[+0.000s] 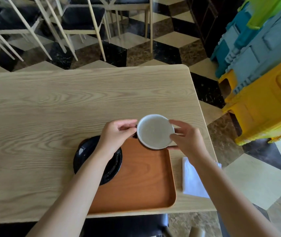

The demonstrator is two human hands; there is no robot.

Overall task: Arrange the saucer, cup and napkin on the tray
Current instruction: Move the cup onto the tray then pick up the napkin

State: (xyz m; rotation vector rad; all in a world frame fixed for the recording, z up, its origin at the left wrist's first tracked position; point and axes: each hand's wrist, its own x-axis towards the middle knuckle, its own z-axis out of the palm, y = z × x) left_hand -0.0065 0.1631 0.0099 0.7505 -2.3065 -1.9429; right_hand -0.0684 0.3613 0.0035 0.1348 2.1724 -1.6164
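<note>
Round grey ceramic cup (155, 131) was gripped by fingers of both left hand (115, 136) and right hand (186, 138), raised above orange wooden tray (141, 182)'s far edge. Black glossy saucer (83, 154) overlapped the tray's left rim; white folded napkin (191, 180) lay on the tabletop (51, 103), judged unplaced.

A café or restaurant dining room: beyond the hands, past the wooden tabletop (85, 100), stand rows of matching dark-cushioned chairs (83, 19) on a patterned marble floor (167, 48); stacked plastic stools (264, 74) stand right.
</note>
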